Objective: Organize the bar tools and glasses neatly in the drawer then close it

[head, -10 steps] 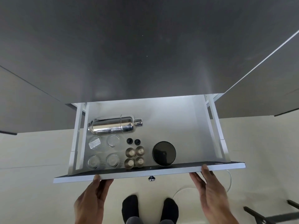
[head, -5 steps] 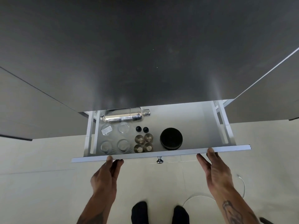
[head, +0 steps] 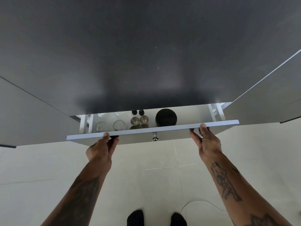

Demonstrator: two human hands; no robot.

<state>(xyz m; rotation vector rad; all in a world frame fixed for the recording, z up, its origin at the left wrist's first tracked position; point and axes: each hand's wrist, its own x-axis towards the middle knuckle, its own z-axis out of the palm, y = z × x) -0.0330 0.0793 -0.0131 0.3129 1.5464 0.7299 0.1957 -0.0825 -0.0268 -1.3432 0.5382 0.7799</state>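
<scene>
I see my left hand (head: 101, 150) and right hand (head: 206, 141), fingers loosely spread, pressing the drawer front (head: 171, 128); no writing is readable.

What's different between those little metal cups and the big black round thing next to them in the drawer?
The metal cups are small, shiny silver-gold and clustered in a group; the black round thing is single, much wider and matte dark. The cups show open mouths; the black thing shows a flat closed top. Both sit in the half-shut drawer.
</scene>
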